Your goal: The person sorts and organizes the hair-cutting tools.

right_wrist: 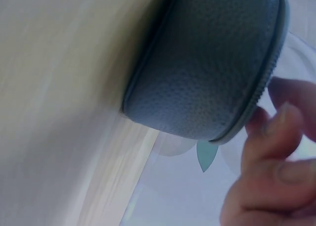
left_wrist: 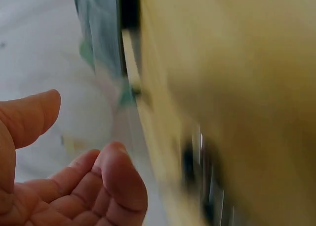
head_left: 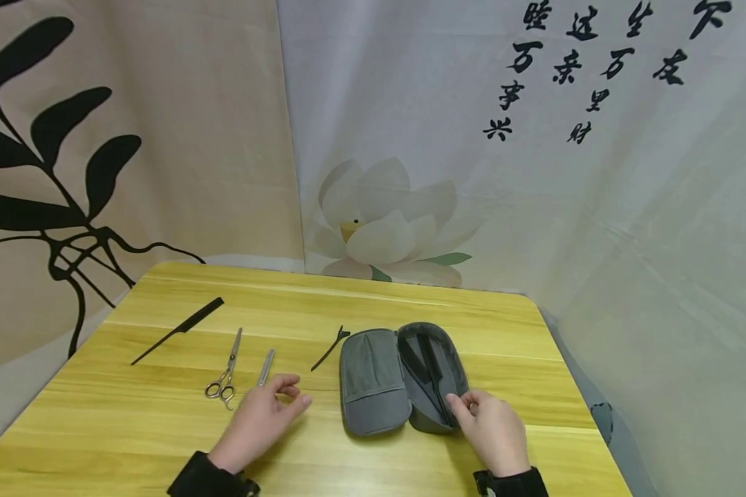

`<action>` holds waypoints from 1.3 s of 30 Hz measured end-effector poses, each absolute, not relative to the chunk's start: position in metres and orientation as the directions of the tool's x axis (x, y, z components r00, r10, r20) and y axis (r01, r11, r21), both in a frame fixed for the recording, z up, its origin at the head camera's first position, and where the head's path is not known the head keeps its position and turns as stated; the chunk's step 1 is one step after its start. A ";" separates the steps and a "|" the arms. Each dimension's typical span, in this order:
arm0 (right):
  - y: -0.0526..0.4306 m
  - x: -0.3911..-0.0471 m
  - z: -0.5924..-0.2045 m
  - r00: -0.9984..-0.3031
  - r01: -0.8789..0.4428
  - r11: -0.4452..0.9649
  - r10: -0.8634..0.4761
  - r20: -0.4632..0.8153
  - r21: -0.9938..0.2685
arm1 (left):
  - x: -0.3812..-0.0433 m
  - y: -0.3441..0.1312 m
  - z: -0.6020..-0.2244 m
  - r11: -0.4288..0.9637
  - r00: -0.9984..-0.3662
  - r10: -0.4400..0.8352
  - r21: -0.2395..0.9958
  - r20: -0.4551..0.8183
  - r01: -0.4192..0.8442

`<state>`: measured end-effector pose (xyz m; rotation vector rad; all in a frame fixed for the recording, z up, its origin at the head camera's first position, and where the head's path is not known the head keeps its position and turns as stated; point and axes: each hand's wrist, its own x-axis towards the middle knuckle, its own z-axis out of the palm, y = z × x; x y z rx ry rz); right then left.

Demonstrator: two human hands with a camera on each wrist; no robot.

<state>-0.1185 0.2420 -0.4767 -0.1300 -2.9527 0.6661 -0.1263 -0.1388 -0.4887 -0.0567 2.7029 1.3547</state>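
With a loose, empty left hand [head_left: 262, 414], pinched the grey case [head_left: 376, 416] by its rim in the right hand [head_left: 496, 431].
Seemed partway: had comb [head_left: 199, 317], scissors [head_left: 231, 362] and clip [head_left: 340, 336] on the table [head_left: 130, 431], black tools [head_left: 432, 357] inside the grey case.

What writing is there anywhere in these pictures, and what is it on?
All on the backdrop cloth, columns left to right:
"睦万事兴"
"亲", under a character too unclear to be sure of
"生万里财"
"友", under another unclear one
I see no readable lettering on the grey case or scissors.
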 end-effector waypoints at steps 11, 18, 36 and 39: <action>0.247 -0.122 -0.482 -0.971 0.079 0.864 0.180 0.159 -0.497 | -0.193 -0.302 -0.498 0.908 -0.987 -0.098 0.418 0.130 -0.036; 0.250 -0.125 -0.489 -0.972 0.080 0.863 0.177 0.151 -0.499 | -0.219 -0.346 -0.506 0.948 -0.988 -0.116 0.307 0.104 -0.079; 0.255 -0.129 -0.490 -0.983 0.082 0.849 0.156 0.099 -0.522 | -0.239 -0.342 -0.499 0.937 -0.984 -0.179 0.302 -0.018 -0.176; 0.255 -0.129 -0.490 -0.982 0.091 0.848 0.164 0.096 -0.522 | -0.242 -0.345 -0.494 0.937 -0.979 -0.160 0.293 -0.123 -0.190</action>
